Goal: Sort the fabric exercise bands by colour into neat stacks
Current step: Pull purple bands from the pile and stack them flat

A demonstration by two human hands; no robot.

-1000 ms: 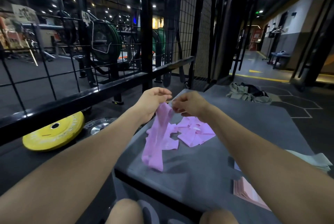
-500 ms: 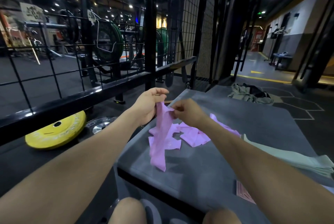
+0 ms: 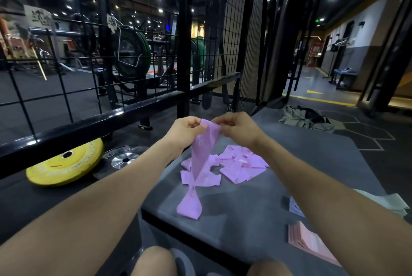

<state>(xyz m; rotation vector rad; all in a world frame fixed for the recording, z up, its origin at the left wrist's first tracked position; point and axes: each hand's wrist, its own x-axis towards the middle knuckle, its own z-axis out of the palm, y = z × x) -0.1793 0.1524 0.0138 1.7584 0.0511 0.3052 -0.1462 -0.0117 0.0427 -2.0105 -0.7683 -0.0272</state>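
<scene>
Knees at the bottom edge, both forearms reaching forward and converging above the grey surface (image 3: 256, 220).

Nearest, under the right forearm: a pink stack (image 3: 311, 243) of bands, flat at the near right edge of the surface. Just beyond it, a pale green stack (image 3: 391, 203), partly hidden by the arm.

Left hand (image 3: 186, 129): fingers curled, thumb and fingertips pinching the left top corner of a purple band (image 3: 197, 168). Right hand (image 3: 237, 127): fingers curled, pinching the right top corner of the same band. The two hands sit close together, the band's top edge stretched short between them.

Band hangs from the hands, long axis near vertical, running down and toward the person. It narrows and twists about two thirds down, then flares at its lower end, which lies low over the near edge of the surface; contact there cannot be told.

Below and just past the hands: a loose purple pile (image 3: 240, 167) of bands, overlapping at several angles, lying on the surface.

Left of the left forearm, on the floor: a yellow weight plate (image 3: 64, 163) and a dark plate (image 3: 122, 159) touching it. Beyond the hands: a black wire fence (image 3: 89, 88).
</scene>
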